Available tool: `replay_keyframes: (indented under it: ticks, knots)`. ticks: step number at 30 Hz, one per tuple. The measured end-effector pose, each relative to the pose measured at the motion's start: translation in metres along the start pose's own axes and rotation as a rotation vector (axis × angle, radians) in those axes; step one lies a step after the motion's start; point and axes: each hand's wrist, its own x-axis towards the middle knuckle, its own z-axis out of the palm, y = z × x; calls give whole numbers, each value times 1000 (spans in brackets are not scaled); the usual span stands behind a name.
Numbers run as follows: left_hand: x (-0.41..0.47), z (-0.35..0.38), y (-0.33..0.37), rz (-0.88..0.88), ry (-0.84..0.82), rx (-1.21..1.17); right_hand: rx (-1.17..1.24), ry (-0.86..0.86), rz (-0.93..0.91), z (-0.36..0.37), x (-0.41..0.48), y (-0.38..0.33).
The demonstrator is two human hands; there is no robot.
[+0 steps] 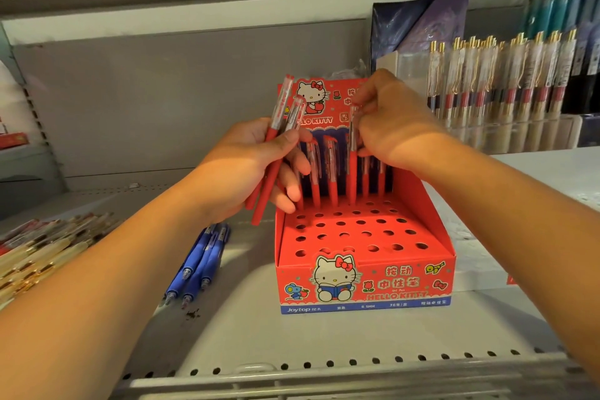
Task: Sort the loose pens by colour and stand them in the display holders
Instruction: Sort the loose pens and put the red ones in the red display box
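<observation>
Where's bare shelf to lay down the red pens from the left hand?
Bare shelf lies in front of the red box, up to the perforated edge, and right of the box below the clear holder. The left is crowded: blue pens, then the cream pen pile.

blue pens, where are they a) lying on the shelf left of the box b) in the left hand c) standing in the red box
a: the blue pens lie flat on the shelf, left of the red box.
</observation>
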Motion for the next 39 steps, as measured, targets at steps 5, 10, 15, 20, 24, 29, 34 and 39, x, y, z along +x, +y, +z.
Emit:
replay_keyframes:
  ticks: [5, 10, 15, 20, 24, 29, 34, 39]
  knots:
    - [0, 1, 0, -5, -20, 5, -100, -35, 19, -1, -5, -2]
    - [-1, 0, 0, -13, -44, -5, -229, -133, 39, 0, -10, -5]
    - [-1, 0, -1, -3, -49, 1, -179, 59, -63, -2, -9, -10]
    - [-2, 0, -2, 15, -74, 9, 366, -44, -135, -1, -14, -18]
    - [-2, 1, -2, 15, -98, 13, 438, -147, -124, 6, -18, -18]
    - [-3, 2, -1, 15, -95, 9, 563, -127, -86, 3, -19, -20]
    - [-1, 2, -1, 17, -59, 6, 804, -62, -4, -4, -17, -26]
    - [2, -1, 0, 48, 8, -63, 853, 49, 18, -15, -11, -26]
